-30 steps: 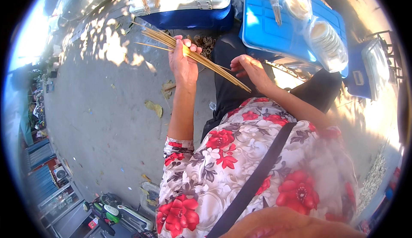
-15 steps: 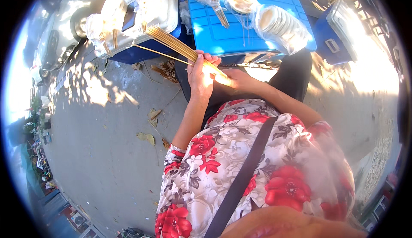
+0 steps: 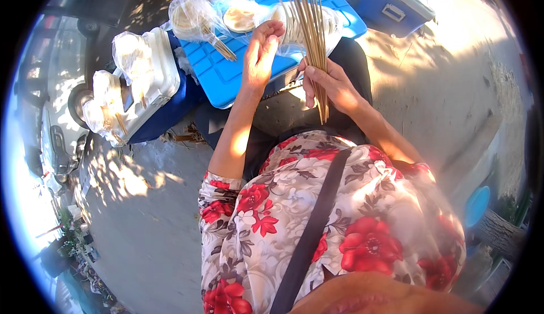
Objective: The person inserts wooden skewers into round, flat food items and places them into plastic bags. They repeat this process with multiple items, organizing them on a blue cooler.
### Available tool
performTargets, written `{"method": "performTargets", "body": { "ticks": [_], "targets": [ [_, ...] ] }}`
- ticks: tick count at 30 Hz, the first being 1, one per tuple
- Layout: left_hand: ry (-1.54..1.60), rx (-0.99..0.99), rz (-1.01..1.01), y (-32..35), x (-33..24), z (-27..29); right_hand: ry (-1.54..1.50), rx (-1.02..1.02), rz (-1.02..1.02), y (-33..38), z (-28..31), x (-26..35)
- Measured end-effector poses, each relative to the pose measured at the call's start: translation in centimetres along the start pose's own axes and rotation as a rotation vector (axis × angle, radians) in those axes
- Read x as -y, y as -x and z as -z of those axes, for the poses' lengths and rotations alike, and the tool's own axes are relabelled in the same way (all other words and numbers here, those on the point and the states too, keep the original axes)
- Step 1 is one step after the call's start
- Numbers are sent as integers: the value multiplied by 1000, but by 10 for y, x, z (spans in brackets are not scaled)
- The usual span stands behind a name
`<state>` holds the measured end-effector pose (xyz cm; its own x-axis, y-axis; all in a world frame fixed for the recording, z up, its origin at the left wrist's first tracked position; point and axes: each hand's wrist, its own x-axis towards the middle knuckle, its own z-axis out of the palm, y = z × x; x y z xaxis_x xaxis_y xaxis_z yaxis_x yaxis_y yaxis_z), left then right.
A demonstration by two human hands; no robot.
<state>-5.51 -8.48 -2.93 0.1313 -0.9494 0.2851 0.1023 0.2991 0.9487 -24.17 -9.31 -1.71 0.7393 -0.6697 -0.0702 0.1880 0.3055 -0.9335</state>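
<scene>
A bundle of thin wooden sticks (image 3: 309, 25) stands almost upright in my right hand (image 3: 334, 82), whose fingers and thumb close round its lower part. Their upper ends fan out past the top edge of the view. Just left of the bundle, my left hand (image 3: 260, 53) is raised with loosely bent fingers, the thumb apart, and nothing visible in it. Behind both hands lies a blue lid (image 3: 212, 76). On it rest a clear bag of pale round discs and sticks (image 3: 190, 22), a pale disc in plastic (image 3: 239, 18) and a bagged row of discs (image 3: 292, 28), partly hidden by the sticks.
At the left, a blue cooler with a white lid (image 3: 164, 59) carries more bagged discs (image 3: 133, 59) and a dark flat object. Another blue and white cooler (image 3: 394, 11) stands far right. Dry leaves lie on the concrete ground (image 3: 153, 223). A parked vehicle (image 3: 59, 104) is at the left.
The sticks have swung from slanting left to nearly upright and moved right, now in my right hand alone. My left hand has let go of them and risen. The view has turned rightward.
</scene>
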Motion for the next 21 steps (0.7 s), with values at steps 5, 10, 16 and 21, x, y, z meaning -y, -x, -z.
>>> {"method": "performTargets", "body": {
  "ticks": [5,10,16,21],
  "targets": [
    [-835,-47,-136,-41,75,26,35,-91,-17,16,23,8],
    [-682,33,-44,-44,100,52,116,-91,-115,28,26,4],
    [-1144,-54,-24,-34,75,32,221,-303,-78,16,38,-13],
    [-1134,-203,-37,-36,74,32,277,-355,-54,18,30,-7]
  ]
}}
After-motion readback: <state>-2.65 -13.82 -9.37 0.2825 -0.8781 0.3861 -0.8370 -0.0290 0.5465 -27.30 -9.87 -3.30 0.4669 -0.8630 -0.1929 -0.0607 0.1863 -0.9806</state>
